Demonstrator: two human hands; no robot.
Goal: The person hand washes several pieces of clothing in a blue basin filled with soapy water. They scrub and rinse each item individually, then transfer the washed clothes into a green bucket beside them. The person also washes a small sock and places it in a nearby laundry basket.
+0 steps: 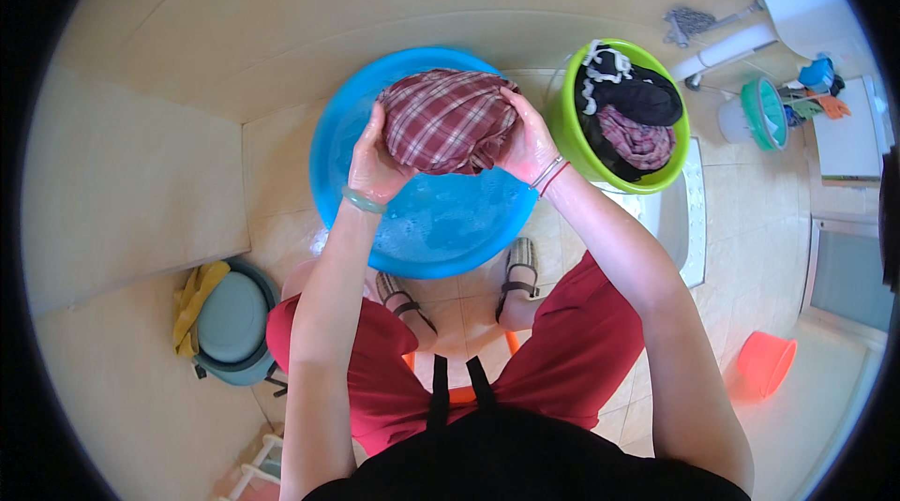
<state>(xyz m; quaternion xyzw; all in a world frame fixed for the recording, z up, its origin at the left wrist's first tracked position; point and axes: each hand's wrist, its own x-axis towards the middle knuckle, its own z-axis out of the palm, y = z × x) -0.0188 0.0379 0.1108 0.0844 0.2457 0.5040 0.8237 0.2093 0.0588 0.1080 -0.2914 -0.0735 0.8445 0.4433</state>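
Note:
A bundled maroon plaid cloth [448,119], perhaps a garment, is held up between my two hands over a large blue basin [328,149]. Water with some suds [450,220] lies in the basin. My left hand [378,159], with a green bangle at its wrist, cups the bundle's left side. On its right side my right hand [527,140] grips it, a thin bracelet and a red string round that wrist. Both sets of fingers are partly hidden behind the cloth.
Close to the basin's right stands a lime green bucket [574,149] of dark and pink clothes. A white squat toilet [692,220] lies beyond it. Stacked grey-blue basins [232,318] with a yellow cloth [195,299] are at left. An orange bucket [765,365] sits at right.

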